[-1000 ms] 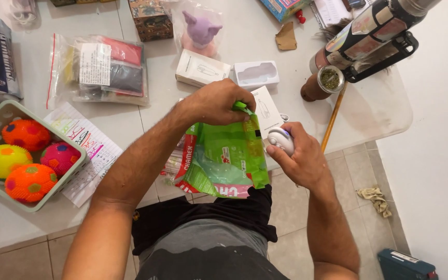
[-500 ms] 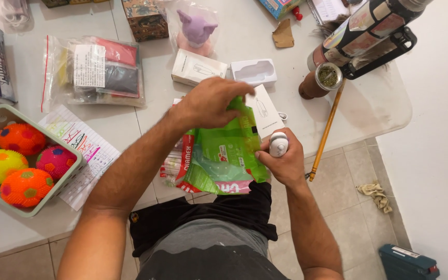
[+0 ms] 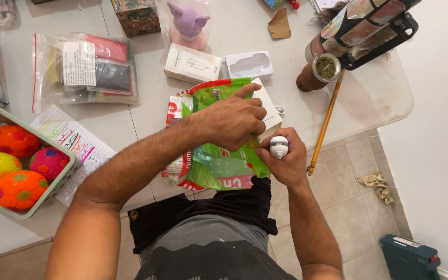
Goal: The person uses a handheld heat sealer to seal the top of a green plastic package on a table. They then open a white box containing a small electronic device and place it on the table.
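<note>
A pale bench (image 3: 146,111) fills the view, with tiled floor at the right. At the far left a green basket (image 3: 53,189) holds 4 spiky balls (image 3: 12,191). Near the middle, the left hand (image 3: 232,122) presses down on a green bag (image 3: 219,161), its fingers curled and the forefinger pointing. Just right, the right hand (image 3: 283,161) is closed around a small white device (image 3: 279,147), touching the bag's edge.

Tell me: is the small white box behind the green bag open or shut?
Open. The white box lies on the table with no lid, showing a moulded, empty hollow inside. The green bag lies nearer the person.
</note>
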